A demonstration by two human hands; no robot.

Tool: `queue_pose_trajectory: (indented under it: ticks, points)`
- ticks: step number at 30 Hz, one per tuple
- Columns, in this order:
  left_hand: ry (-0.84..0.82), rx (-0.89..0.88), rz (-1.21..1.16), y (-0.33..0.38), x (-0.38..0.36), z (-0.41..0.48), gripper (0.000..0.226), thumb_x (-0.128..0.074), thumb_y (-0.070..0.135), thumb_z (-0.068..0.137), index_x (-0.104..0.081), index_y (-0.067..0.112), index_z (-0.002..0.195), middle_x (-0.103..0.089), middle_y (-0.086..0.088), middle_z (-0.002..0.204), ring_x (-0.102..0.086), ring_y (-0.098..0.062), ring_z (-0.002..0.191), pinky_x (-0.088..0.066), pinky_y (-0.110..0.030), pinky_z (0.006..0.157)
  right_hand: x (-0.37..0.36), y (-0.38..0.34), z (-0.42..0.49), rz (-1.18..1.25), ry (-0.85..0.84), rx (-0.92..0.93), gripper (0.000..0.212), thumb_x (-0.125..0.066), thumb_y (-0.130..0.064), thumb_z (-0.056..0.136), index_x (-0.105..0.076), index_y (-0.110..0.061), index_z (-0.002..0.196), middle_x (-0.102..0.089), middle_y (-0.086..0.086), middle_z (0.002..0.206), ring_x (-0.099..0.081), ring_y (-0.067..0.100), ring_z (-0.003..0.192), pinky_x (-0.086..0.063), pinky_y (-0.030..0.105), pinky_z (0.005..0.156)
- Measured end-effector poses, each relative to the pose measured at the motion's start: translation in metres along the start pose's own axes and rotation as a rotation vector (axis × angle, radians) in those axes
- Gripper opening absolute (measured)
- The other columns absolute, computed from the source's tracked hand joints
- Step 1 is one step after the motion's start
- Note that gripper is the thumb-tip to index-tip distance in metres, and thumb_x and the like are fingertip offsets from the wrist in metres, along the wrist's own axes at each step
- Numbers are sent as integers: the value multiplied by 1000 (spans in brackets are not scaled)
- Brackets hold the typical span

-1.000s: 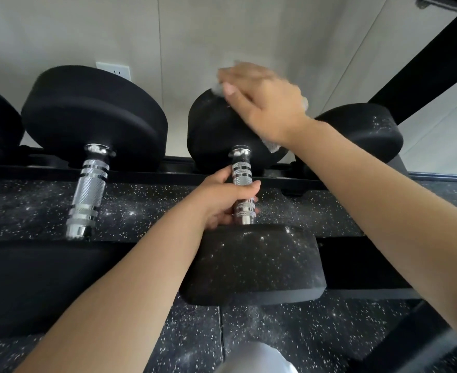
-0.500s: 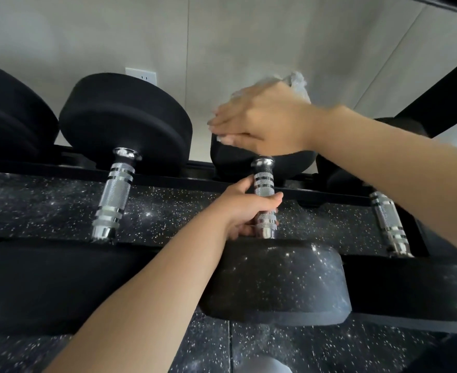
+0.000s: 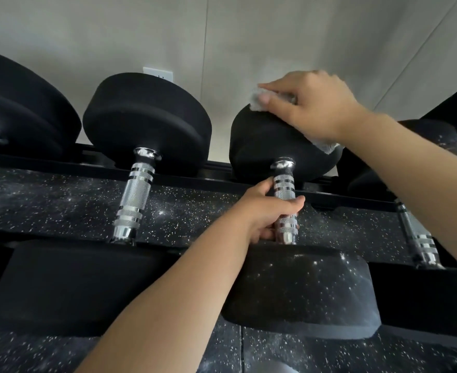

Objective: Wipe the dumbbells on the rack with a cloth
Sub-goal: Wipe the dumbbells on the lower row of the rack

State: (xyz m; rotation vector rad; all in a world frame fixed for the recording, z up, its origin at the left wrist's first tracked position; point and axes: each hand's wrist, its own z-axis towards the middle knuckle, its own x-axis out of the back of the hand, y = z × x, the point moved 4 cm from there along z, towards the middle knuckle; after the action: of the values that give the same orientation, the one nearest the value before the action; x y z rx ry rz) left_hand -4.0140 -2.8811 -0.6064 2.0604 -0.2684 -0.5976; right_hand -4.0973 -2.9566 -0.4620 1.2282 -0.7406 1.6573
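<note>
A pale grey-beige wall [image 3: 276, 36] of large smooth panels fills the upper part of the view, split by thin seams, one running straight down and others slanting at the right. A white electrical outlet [image 3: 158, 74] sits on that wall, low and left of the vertical seam. Below the wall lies black rubber floor [image 3: 60, 200] speckled with white flecks, with a seam between tiles. Light is soft and even.
</note>
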Motion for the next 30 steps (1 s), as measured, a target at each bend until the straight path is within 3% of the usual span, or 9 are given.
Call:
queue_pose_trajectory:
  ticks: [3,7,10,12,15,18,20,25,30]
  points:
    - [0,2,-3,0,1,1,68,-74,16,83,-41,30,140,-68,-9,113,-70,-26,89,-59,-37,70,0,-21,4,-93,31,128,47,-31,-51,100,-71,-29,110,-69,-3,117,-61,33,108,-47,42,83]
    - [-7,-5,8,1,2,-1,62,-74,16,82,-46,27,137,-70,-9,107,-71,-24,82,-60,-35,65,-12,-40,9,-265,-149,311,74,-8,-65,88,-66,-26,114,-67,0,119,-62,32,111,-50,50,83]
    - [-13,-12,21,2,1,-4,49,-73,16,83,-53,23,127,-71,-9,102,-70,-23,81,-60,-33,63,-25,-53,16,-340,-253,439,53,-27,-57,100,-67,-25,115,-68,1,115,-62,34,104,-50,48,82]
    - [-16,-7,19,1,1,-5,37,-72,17,84,-58,21,118,-71,-11,103,-70,-23,82,-60,-32,61,-22,-47,16,-247,-259,398,51,-32,-61,96,-69,-29,111,-69,-3,113,-63,31,105,-51,48,82]
    - [-19,-6,27,1,1,-4,24,-72,18,84,-62,21,105,-71,-9,100,-70,-22,81,-58,-31,57,-7,-17,4,29,-151,263,62,-29,-68,89,-72,-28,109,-66,-2,125,-56,25,124,-48,50,93]
    - [-22,-2,34,1,2,-1,22,-72,17,84,-62,21,103,-71,-9,99,-69,-22,81,-59,-31,58,3,9,-17,191,-73,141,58,-35,-71,88,-60,-41,130,-49,-5,148,-43,14,138,-40,47,107]
    - [-36,11,29,1,1,-1,26,-72,17,84,-62,19,108,-71,-10,102,-70,-22,80,-59,-30,57,2,8,-19,126,-83,103,55,-33,-71,89,-55,-47,134,-47,-10,149,-45,14,136,-42,44,103]
    - [-40,13,28,2,0,-4,22,-71,19,85,-62,18,105,-70,-10,107,-70,-22,79,-60,-31,60,1,-23,11,-91,-189,95,49,-29,-65,94,-68,-39,112,-67,-7,117,-60,24,110,-46,41,88]
    - [-36,11,44,1,1,-7,23,-70,20,85,-62,18,106,-70,-11,110,-71,-27,90,-60,-34,64,-7,-46,32,-207,-328,43,36,-42,-55,96,-72,-38,107,-55,-4,92,-54,25,98,-33,33,76]
